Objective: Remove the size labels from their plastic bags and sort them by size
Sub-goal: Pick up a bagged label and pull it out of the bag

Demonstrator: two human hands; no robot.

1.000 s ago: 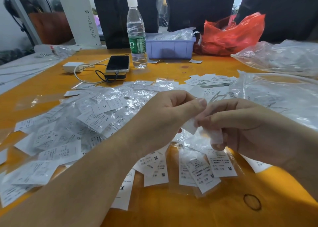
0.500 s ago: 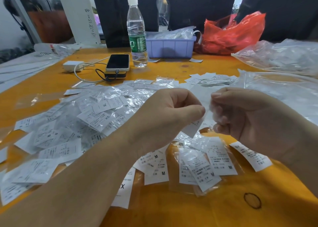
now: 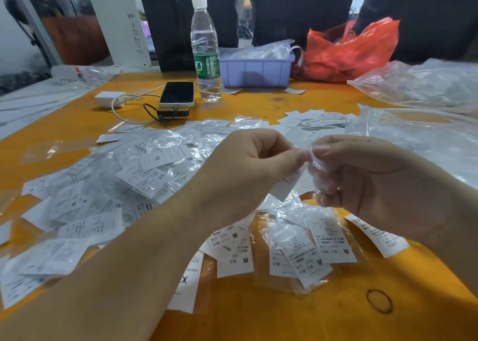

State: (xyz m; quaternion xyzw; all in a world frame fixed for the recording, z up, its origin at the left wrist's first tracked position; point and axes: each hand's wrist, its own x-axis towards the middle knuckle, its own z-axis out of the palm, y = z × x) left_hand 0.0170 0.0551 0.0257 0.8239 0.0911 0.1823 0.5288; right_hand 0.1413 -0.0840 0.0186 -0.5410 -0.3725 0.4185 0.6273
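**Mia:** What are the fingers doing?

**Ben:** The left hand [image 3: 248, 175] pinches a small white paper size label [image 3: 285, 185] between thumb and fingertip. The right hand [image 3: 375, 183] has its fingers curled around a little crumpled clear plastic bag [image 3: 316, 170]. The two thumbs almost touch.

**Mia:** Is that different from a moment ago?

**Ben:** Yes. Half a second ago the hands were a bit apart, with the label held between them. Now they have come close again, and the bag is bunched up in the right fingers. The label hangs down under the left thumb.

**Mia:** Is the label out of the bag?

**Ben:** I think nearly. Its lower end pokes out bare. I cannot tell if the top end is free of the plastic.

**Mia:** What comes after that?

**Ben:** It needs to go with its own size. I cannot read its letter from here.

**Mia:** What is under the hands?

**Ben:** Just below the fingers is a small row of white labels marked M [image 3: 333, 240] on the orange wooden table [image 3: 258, 315]. To the left of the fingers is a big heap of labels in shiny clear bags [image 3: 108, 185]. Past the fingers, farther away, lies a little stack of loose white labels [image 3: 318, 119].

**Mia:** So lots left?

**Ben:** Yes, most of the heap looks unopened.
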